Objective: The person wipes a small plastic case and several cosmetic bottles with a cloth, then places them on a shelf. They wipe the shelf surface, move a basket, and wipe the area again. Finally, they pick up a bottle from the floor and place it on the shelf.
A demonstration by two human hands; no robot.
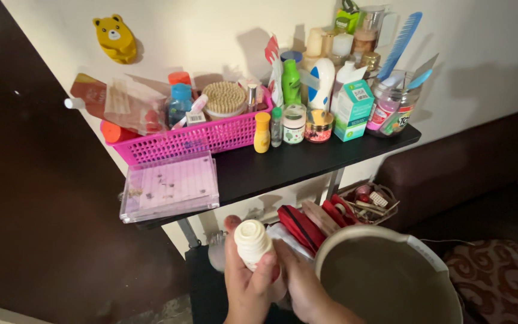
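Low centre of the frame: small cream-white plastic bottle with ribbed cap (253,242), upright, gripped by both hands. Left hand (244,282) wrapped around the bottle's body, fingers curled and pressed together on it. Right hand (304,282) closed against the bottle's right side, fingers together. Just right, round beige bucket rim (355,235). Above, black shelf (283,165) bearing pink plastic basket (193,139), clear flat plastic case (169,186), assorted toiletry bottles. Upper left, yellow bear-shaped wall hook (115,38).
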